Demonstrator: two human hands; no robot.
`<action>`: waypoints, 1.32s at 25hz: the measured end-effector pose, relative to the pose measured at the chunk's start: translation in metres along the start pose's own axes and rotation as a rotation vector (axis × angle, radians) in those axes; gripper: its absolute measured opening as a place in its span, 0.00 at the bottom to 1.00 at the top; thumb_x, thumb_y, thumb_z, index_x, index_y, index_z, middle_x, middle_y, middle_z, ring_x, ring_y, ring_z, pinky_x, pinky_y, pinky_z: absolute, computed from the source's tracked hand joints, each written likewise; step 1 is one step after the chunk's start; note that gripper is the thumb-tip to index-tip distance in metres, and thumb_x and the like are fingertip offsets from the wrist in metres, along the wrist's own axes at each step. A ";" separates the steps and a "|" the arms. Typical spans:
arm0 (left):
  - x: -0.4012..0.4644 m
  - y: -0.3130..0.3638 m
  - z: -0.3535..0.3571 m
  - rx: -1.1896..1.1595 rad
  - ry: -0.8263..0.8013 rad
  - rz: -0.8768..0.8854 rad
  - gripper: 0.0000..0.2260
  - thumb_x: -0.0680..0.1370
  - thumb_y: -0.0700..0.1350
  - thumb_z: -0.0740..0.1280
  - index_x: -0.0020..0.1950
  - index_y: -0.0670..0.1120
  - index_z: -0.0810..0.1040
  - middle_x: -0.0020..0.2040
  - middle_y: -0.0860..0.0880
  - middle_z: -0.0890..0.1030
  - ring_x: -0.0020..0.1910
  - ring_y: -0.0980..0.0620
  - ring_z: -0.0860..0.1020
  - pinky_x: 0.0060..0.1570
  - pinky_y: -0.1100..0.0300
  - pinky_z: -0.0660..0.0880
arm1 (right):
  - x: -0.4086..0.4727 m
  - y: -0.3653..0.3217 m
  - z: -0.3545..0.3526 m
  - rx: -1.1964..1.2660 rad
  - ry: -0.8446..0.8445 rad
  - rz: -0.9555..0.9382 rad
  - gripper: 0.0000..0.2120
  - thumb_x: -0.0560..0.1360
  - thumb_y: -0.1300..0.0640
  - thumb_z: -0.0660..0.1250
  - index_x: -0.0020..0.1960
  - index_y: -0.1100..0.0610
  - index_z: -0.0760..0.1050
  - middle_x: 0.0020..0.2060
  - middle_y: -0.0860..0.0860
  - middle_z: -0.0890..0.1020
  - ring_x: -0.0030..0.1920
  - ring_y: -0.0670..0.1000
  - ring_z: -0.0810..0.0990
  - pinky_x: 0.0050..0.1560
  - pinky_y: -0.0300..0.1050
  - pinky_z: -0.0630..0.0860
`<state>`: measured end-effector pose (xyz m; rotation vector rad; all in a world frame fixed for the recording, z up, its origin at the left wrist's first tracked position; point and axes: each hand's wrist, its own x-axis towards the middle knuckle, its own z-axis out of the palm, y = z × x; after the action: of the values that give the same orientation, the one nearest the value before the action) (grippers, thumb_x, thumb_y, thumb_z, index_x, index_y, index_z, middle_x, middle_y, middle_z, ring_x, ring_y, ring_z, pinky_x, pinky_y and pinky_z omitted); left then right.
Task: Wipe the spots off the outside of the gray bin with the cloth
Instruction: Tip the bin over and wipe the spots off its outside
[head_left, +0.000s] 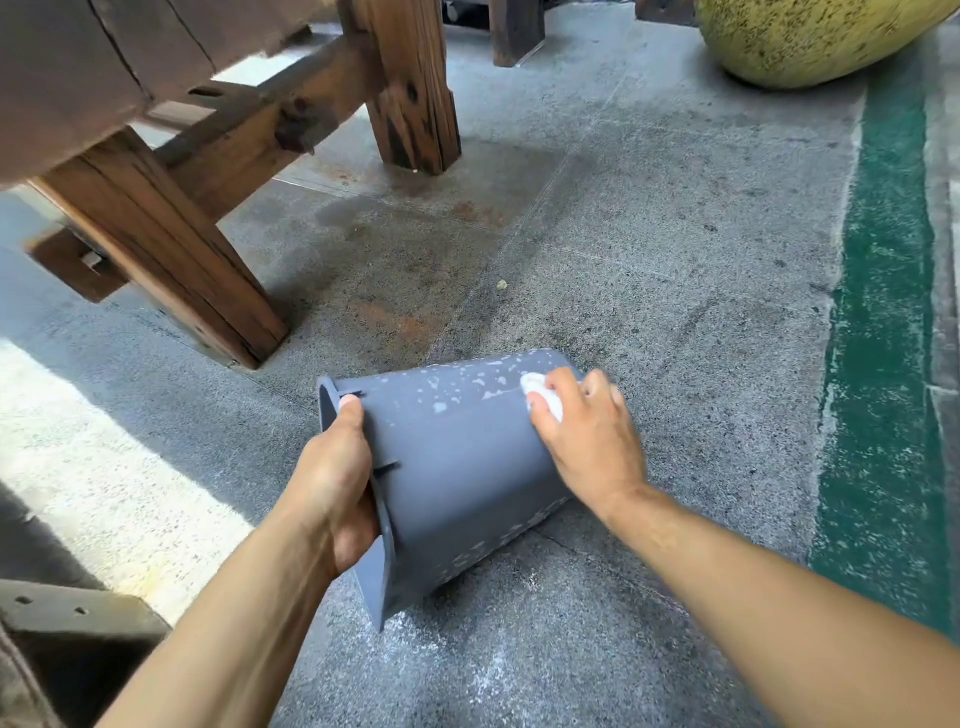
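Note:
The gray bin (457, 467) lies on its side on the concrete floor, rim to the left, base to the right. White spots (467, 387) dot its upper far side, and more show along its lower edge. My left hand (335, 478) grips the rim, thumb on the outer wall. My right hand (587, 436) presses a small white cloth (543, 395) against the bin near its base, right beside the spots. Most of the cloth is hidden under my fingers.
A heavy wooden bench with thick legs (171, 249) stands to the left and behind. A large yellow-green speckled pot (810, 36) sits at the top right. A green painted strip (883, 322) runs along the floor at right. White residue speckles the floor under the bin.

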<state>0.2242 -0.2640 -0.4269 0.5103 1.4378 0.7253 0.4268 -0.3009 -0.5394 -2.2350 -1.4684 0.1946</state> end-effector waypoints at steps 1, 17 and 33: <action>0.003 0.002 -0.002 0.010 0.001 0.002 0.20 0.86 0.58 0.55 0.63 0.45 0.78 0.43 0.46 0.89 0.36 0.49 0.88 0.32 0.54 0.81 | 0.007 0.009 0.002 0.011 0.011 0.043 0.19 0.80 0.41 0.57 0.61 0.54 0.73 0.50 0.59 0.75 0.50 0.62 0.75 0.46 0.56 0.78; 0.016 0.007 -0.023 0.114 -0.110 0.138 0.23 0.82 0.60 0.60 0.55 0.43 0.84 0.50 0.40 0.89 0.43 0.43 0.88 0.42 0.49 0.82 | 0.048 0.051 -0.014 0.623 0.327 0.495 0.17 0.75 0.37 0.68 0.49 0.52 0.78 0.44 0.50 0.84 0.45 0.56 0.82 0.41 0.47 0.77; 0.006 0.000 -0.004 -0.024 -0.223 0.118 0.37 0.79 0.71 0.50 0.45 0.39 0.82 0.38 0.38 0.85 0.36 0.45 0.86 0.42 0.56 0.76 | -0.052 -0.123 -0.019 0.260 0.178 -0.508 0.08 0.75 0.52 0.68 0.53 0.49 0.82 0.44 0.51 0.74 0.47 0.57 0.78 0.34 0.52 0.78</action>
<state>0.2206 -0.2602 -0.4320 0.6411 1.1975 0.7538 0.3093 -0.3131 -0.4741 -1.5761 -1.7403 0.0193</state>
